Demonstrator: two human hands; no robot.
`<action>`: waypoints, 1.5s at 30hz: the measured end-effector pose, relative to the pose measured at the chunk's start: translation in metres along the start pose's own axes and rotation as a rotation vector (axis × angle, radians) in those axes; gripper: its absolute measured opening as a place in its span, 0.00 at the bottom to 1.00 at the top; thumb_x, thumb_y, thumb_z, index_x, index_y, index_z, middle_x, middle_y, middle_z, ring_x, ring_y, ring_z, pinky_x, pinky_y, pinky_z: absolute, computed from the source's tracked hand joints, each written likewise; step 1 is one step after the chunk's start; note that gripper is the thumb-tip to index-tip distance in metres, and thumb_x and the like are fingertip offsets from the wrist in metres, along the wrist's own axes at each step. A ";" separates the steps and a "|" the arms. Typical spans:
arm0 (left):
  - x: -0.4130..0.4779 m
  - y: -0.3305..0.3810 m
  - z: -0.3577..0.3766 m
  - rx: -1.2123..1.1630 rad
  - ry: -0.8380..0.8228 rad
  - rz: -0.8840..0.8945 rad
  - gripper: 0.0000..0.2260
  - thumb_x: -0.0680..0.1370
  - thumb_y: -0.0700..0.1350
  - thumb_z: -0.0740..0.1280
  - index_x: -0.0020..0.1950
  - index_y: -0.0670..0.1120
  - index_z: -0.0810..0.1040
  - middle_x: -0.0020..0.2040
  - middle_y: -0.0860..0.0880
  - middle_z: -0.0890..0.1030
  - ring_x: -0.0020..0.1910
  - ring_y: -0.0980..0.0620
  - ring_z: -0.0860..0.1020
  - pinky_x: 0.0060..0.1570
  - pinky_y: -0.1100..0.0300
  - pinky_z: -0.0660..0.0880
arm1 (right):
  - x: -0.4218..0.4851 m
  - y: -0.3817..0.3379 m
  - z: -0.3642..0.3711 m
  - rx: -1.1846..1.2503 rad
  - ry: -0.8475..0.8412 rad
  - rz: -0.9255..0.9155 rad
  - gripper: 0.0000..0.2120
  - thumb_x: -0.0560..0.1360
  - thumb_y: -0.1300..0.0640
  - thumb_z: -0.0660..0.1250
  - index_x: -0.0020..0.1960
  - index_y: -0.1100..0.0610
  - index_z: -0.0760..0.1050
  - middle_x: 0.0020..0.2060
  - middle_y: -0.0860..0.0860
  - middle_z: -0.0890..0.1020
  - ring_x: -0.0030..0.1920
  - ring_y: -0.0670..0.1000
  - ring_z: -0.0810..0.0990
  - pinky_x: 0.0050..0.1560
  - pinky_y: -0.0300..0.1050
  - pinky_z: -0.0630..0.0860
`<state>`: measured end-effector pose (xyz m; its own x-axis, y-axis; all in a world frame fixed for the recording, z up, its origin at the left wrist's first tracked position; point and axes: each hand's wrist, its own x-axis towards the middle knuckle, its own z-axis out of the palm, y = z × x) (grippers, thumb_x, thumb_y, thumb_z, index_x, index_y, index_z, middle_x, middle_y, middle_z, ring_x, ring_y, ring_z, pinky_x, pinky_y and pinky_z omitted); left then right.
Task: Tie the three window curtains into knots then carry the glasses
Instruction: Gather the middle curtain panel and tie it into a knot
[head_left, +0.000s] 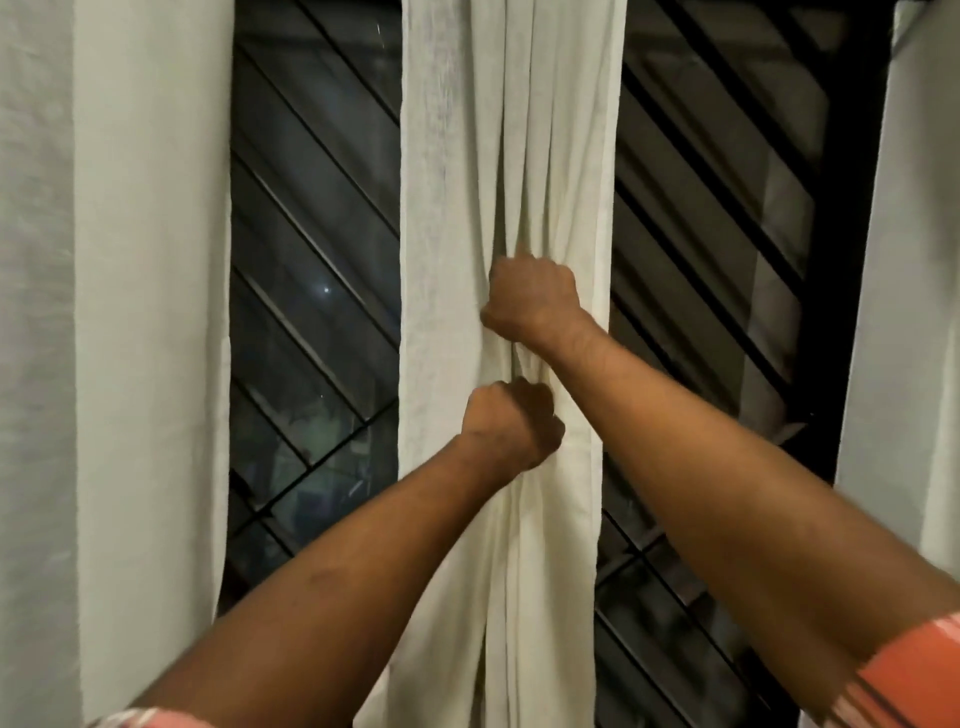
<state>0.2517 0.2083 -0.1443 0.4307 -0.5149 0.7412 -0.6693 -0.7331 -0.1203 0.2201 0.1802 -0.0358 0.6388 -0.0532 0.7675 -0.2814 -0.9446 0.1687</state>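
Note:
Three cream curtains hang before a dark window. The middle curtain (467, 156) hangs straight ahead, its folds bunched where both my hands grip it. My right hand (532, 301) holds the gathered cloth higher up, fingers curled round it. My left hand (511, 423) grips the same bunch just below. The left curtain (130, 312) hangs loose and flat. Only a strip of the right curtain (904, 312) shows at the frame's edge. No glasses are in view.
Behind the curtains is a dark window (311, 234) with black diagonal bars. A thick black frame post (852, 260) stands between the middle and right curtains.

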 end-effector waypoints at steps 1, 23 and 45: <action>-0.001 -0.002 0.003 0.019 -0.012 0.004 0.14 0.81 0.52 0.54 0.57 0.46 0.75 0.54 0.46 0.81 0.50 0.45 0.80 0.47 0.57 0.74 | -0.013 -0.002 0.013 0.024 -0.068 0.005 0.09 0.75 0.56 0.62 0.55 0.56 0.74 0.52 0.54 0.79 0.52 0.56 0.78 0.45 0.47 0.70; -0.126 0.028 0.106 -0.240 -0.409 -0.311 0.15 0.80 0.51 0.56 0.55 0.42 0.76 0.54 0.44 0.80 0.52 0.43 0.79 0.51 0.54 0.74 | -0.091 -0.004 0.037 0.316 -0.052 0.060 0.12 0.73 0.58 0.59 0.34 0.57 0.60 0.33 0.49 0.67 0.36 0.53 0.68 0.34 0.44 0.61; -0.175 0.062 0.113 -0.276 -0.363 -0.081 0.08 0.74 0.49 0.70 0.47 0.45 0.82 0.46 0.45 0.83 0.44 0.48 0.82 0.41 0.62 0.76 | -0.186 -0.016 0.120 0.179 -0.144 0.076 0.08 0.77 0.57 0.59 0.43 0.58 0.75 0.43 0.55 0.82 0.43 0.57 0.81 0.36 0.44 0.67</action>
<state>0.2034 0.2024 -0.3562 0.6395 -0.6189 0.4560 -0.7396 -0.6572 0.1453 0.1920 0.1667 -0.2553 0.7197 -0.1602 0.6755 -0.2096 -0.9777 -0.0086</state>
